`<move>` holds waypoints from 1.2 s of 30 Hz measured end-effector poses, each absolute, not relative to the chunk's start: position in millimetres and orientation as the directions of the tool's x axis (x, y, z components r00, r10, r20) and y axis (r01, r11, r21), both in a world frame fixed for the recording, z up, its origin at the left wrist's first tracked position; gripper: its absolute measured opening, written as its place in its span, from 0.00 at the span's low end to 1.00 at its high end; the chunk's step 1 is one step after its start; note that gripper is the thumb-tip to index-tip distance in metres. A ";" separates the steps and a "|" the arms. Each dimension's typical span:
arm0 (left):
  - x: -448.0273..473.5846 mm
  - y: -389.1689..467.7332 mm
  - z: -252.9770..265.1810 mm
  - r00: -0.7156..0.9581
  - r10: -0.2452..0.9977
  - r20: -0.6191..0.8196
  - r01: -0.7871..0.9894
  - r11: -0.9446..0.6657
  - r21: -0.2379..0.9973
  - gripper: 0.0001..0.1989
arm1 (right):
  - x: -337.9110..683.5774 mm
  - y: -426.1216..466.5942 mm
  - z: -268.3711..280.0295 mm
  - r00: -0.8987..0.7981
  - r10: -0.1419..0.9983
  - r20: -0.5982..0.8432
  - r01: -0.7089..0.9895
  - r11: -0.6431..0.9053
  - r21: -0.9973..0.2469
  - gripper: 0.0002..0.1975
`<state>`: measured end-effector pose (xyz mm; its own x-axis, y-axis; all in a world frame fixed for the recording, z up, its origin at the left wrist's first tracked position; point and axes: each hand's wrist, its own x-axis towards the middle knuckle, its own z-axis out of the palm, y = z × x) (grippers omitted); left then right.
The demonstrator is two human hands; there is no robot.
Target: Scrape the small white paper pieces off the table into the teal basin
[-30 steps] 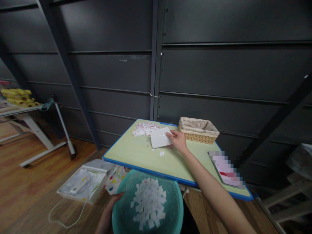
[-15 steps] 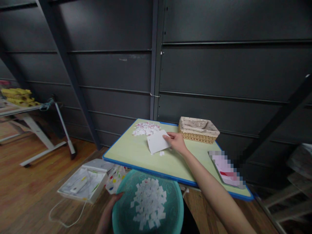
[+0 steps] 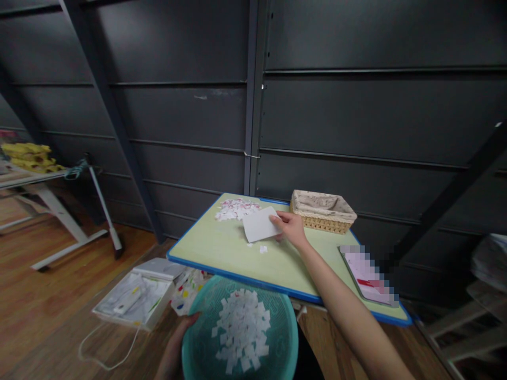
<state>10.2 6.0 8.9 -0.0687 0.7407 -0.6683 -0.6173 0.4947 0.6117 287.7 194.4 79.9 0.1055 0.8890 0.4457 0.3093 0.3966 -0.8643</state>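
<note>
My right hand [image 3: 290, 228] pinches the right edge of a white card [image 3: 260, 224], held just above the pale green table [image 3: 222, 250]. Behind the card lies a heap of small white paper pieces [image 3: 236, 208], some with pink marks. A few loose scraps [image 3: 263, 249] rest on the tabletop below the card. My left hand [image 3: 185, 323] grips the left rim of a teal plastic basket [image 3: 283, 343], its thumb over the edge and the other fingers hidden. Many cut white paper squares [image 3: 243, 327] fill the basket's middle.
A cloth-lined wicker basket [image 3: 327, 224] stands at the table's back right. A tablet-like flat item [image 3: 370, 282], partly pixelated, lies at the right edge. An open white box [image 3: 130, 303] with a cord is on the floor at left. A dark panelled wall [image 3: 190, 116] rises behind.
My right hand has shifted slightly to the right and up with the card, whose lower edge has lifted and tilted. My left hand and the teal basket stay put.
</note>
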 end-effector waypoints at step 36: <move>10.3 7.2 8.5 -0.090 0.770 -0.632 -0.585 0.472 0.659 0.27 | 277.2 180.0 90.8 -0.172 0.963 0.207 0.193 0.239 -0.951 0.20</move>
<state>10.3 7.2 8.5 -0.0900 0.7701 -0.6316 -0.5851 0.4723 0.6592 277.2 180.0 90.8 -0.1724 0.9630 0.2071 0.1934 0.2393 -0.9515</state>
